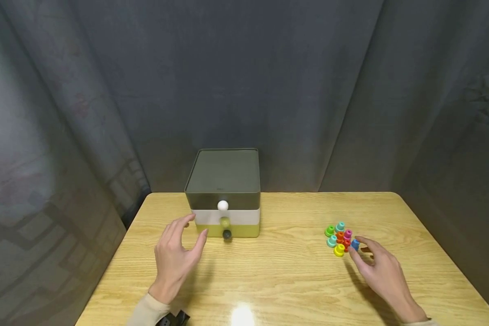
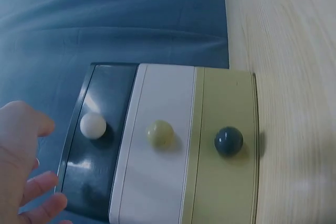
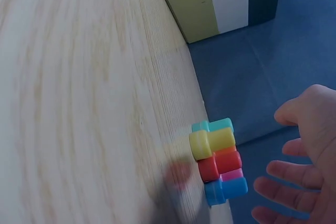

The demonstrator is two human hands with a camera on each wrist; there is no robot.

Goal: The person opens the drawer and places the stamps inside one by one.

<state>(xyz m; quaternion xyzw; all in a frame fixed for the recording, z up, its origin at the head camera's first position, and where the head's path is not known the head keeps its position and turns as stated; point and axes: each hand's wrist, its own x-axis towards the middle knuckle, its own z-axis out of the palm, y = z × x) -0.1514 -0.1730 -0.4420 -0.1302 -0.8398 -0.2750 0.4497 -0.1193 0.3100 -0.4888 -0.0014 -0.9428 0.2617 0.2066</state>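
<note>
A three-drawer box (image 1: 223, 172) stands at the back of the table, dark on top, white in the middle, yellow-green below. Its round knobs are white (image 2: 93, 125), yellow-green (image 2: 160, 134) and dark (image 2: 228, 141). My left hand (image 1: 173, 260) hovers in front of the box's left side, thumb and fingers spread, holding nothing. Several small coloured pegs cluster at the right, among them a yellow peg (image 1: 339, 250), a red one (image 3: 220, 165) and a blue one (image 3: 226, 190). My right hand (image 1: 385, 274) is beside the blue peg with fingers parted; contact is unclear in the head view.
The wooden table (image 1: 285, 271) has its back edge against a grey curtain (image 1: 244, 90), with more curtain at both sides. A black object (image 1: 173, 318) shows at the bottom, by the left sleeve (image 1: 148, 311).
</note>
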